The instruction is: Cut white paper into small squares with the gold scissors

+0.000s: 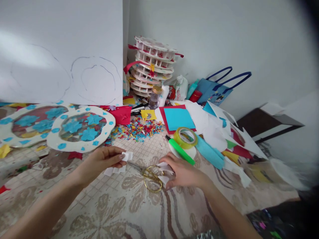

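Note:
My left hand (pixel 102 162) pinches a small folded piece of white paper (pixel 128 156) between thumb and fingers. More white paper (pixel 116 170) lies on the tablecloth just below it. Gold-handled scissors (pixel 147 175) rest on the cloth between my hands, blades pointing toward the left hand. My right hand (pixel 183 171) is low over the cloth beside the scissors' handles, thumb and fingers apart. White paper scraps (pixel 164 180) show between those fingers and partly behind the handles. Whether the fingertips press on them I cannot tell.
Two white rings with blue paper flowers (pixel 81 129) lie at left. Confetti (pixel 139 129) is heaped in the middle. A tape roll (pixel 184 137), a green cutter (pixel 181 152) and blue paper (pixel 179 119) lie at right. A tiered stack (pixel 152 66) stands behind.

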The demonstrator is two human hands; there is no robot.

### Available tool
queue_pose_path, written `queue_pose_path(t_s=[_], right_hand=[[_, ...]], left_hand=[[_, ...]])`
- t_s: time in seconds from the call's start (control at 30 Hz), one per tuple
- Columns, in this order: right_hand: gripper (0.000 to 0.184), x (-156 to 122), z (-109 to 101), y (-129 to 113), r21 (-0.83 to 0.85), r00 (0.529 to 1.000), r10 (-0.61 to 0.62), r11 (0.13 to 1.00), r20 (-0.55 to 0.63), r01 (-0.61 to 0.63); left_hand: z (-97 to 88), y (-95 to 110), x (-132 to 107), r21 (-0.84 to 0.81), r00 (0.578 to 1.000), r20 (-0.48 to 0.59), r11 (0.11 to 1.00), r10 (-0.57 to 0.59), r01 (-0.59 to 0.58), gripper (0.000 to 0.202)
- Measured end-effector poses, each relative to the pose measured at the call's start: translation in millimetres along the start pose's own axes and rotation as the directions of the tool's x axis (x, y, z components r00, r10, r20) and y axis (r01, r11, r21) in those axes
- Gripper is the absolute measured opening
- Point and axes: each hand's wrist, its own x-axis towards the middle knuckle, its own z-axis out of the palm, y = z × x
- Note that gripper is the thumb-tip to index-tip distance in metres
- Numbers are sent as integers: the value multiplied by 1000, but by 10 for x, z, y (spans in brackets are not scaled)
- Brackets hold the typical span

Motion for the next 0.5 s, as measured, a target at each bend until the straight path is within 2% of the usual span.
queue_pose_path(t_s=[0.07, 0.23, 0.3, 0.4, 0.5], right_hand=[[72, -3, 37, -25, -68, 1000, 25, 997, -11, -26], [17, 4, 39, -6, -86, 999, 34, 996, -25, -36], [9, -74, -9, 12, -60, 1000, 13, 998, 17, -12], [17, -425, -51, 79, -24, 993, 26, 999, 113, -23], [28, -1077, 6, 276, -66, 954, 198, 980, 227, -187]], left_hand=[[-2, -7, 4, -14, 1000, -11, 1000, -3, 3, 17], [2, 3, 1, -13, 1000, -9, 1000, -3, 3, 18], [0, 11, -5, -10, 1000, -14, 1000, -3, 3, 18], [-2, 24, -8, -13, 1000, -26, 1000, -2, 1, 19], [13, 44, -4, -30, 999, -38, 1000, -8, 7, 20]])
